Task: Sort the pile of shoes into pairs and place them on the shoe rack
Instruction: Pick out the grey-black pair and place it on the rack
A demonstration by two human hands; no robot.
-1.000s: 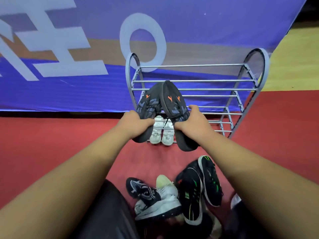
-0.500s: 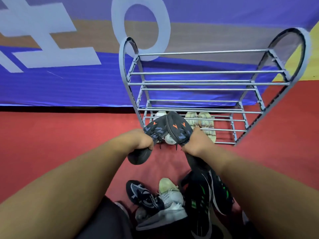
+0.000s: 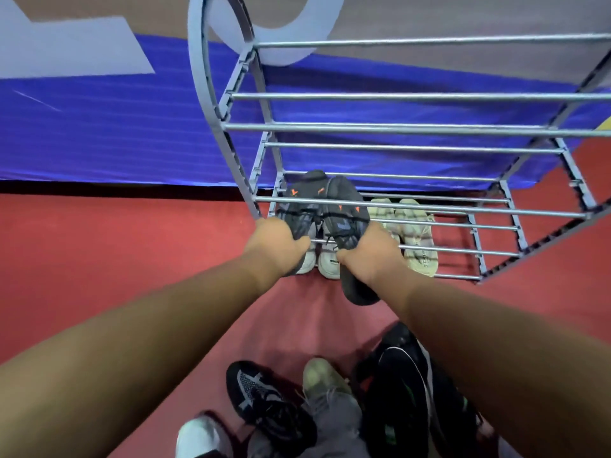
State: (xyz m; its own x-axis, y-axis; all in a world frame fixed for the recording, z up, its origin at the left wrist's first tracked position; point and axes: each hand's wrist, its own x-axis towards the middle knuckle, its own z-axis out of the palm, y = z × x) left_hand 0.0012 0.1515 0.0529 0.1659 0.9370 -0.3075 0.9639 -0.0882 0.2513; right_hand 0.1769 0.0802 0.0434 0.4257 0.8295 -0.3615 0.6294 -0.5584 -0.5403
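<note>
I hold a pair of dark grey shoes with orange marks, one in each hand, toes pointing into the left end of the grey metal shoe rack (image 3: 413,128). My left hand (image 3: 277,241) grips the left grey shoe (image 3: 299,213). My right hand (image 3: 370,254) grips the right grey shoe (image 3: 347,216), whose heel hangs out below my wrist. Under them, on the bottom shelf, a white pair (image 3: 325,259) sits partly hidden, and a pale striped pair (image 3: 410,233) lies to its right. The remaining pile lies near my knees: a black and white shoe (image 3: 264,401), a grey-green shoe (image 3: 327,391), black shoes with green marks (image 3: 403,385).
The rack stands on red floor (image 3: 115,252) against a blue, white and tan banner (image 3: 99,133). Its upper shelves of metal bars hold nothing. A white shoe toe (image 3: 198,438) shows at the bottom edge.
My head and both hands have moved closer to the rack. The grey pair has gone from in front of the rack to between its lower bars, above the white pair.
</note>
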